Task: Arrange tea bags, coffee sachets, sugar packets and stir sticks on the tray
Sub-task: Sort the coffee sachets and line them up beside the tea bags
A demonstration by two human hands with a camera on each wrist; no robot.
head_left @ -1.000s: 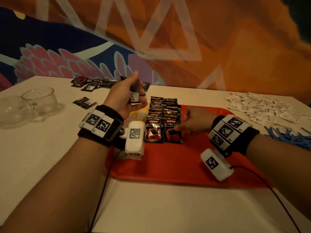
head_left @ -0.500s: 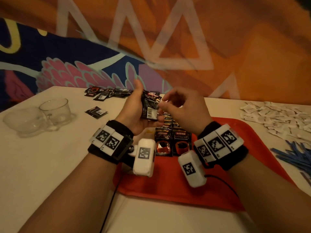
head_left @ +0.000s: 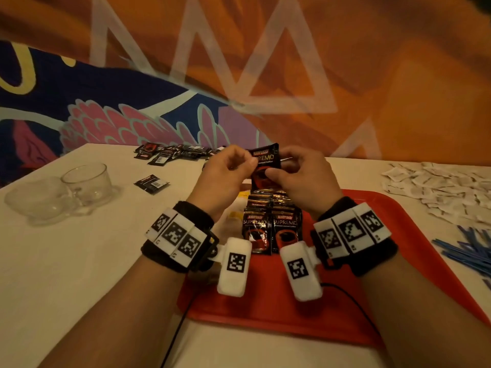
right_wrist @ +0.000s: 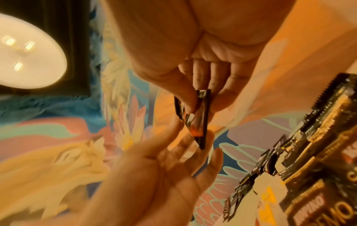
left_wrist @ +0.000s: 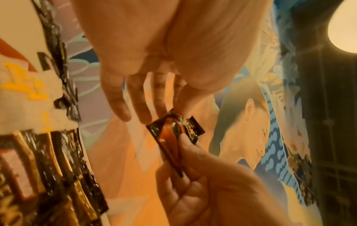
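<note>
A black coffee sachet [head_left: 264, 166] is held upright above the far end of the red tray [head_left: 265, 301], its printed front facing me. My left hand [head_left: 249, 163] pinches its left edge and my right hand [head_left: 273, 172] pinches its right side. The left wrist view shows my left hand [left_wrist: 173, 110] with thumb and finger on the sachet [left_wrist: 173, 134]. In the right wrist view my right hand [right_wrist: 197, 99] grips the same sachet [right_wrist: 201, 119] edge-on. Two rows of coffee sachets [head_left: 271, 227] lie overlapped on the tray. Yellow-tagged tea bags [head_left: 233, 216] beside them are mostly hidden by my left wrist.
White sugar packets [head_left: 438, 187] are heaped on the table to the right, with blue stir sticks [head_left: 467, 251] nearer me. Loose coffee sachets [head_left: 172, 151] lie at the back, one [head_left: 151, 183] apart. Two glass cups [head_left: 85, 181] stand at the left.
My right hand has left the rows on the tray and risen to the sachet in my left hand. The sachet now shows its front instead of its barcode side.
</note>
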